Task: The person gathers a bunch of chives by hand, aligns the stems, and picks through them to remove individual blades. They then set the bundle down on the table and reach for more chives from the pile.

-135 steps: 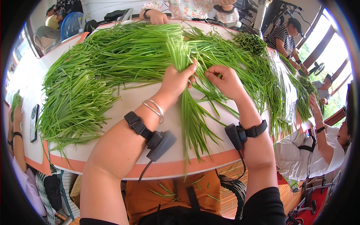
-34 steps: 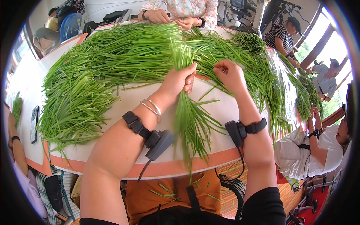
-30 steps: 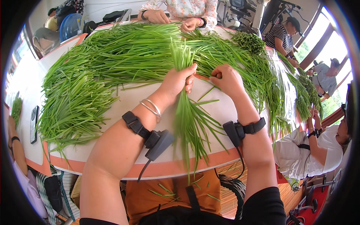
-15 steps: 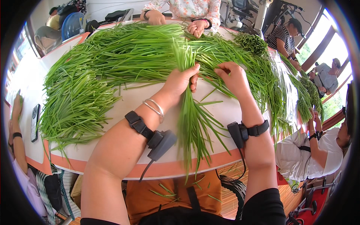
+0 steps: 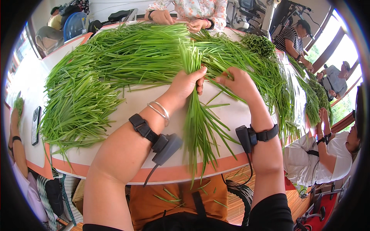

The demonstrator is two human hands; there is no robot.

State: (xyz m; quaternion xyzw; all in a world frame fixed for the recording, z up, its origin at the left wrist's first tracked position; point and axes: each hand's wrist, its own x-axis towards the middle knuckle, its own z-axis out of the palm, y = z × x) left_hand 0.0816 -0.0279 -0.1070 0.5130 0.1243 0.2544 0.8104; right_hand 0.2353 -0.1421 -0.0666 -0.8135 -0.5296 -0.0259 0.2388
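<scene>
My left hand (image 5: 189,82) is wrapped round a bunch of garlic chives (image 5: 198,127), its pale cut ends pointing up and its green leaves hanging over the table's near edge. Just to the right of that bunch, my right hand (image 5: 239,84) has thumb and fingers pinched together; whether a thin leaf is between them is too blurred to tell. Behind both hands a wide heap of loose garlic chives (image 5: 131,54) spreads over the table. A separate pile of chives (image 5: 79,111) lies to the left.
The white table (image 5: 154,104) has an orange edge. A phone (image 5: 36,125) lies at the far left. Across from me a person's hands (image 5: 196,25) work at the heap; other people sit right and left. Clear plastic sheeting (image 5: 298,92) lies at the right. Leaf scraps (image 5: 169,196) rest on my lap.
My right hand has shifted slightly left and down toward the bunch. My left hand holds the chives in nearly the same place. Across the table, the other person's hands have come closer together.
</scene>
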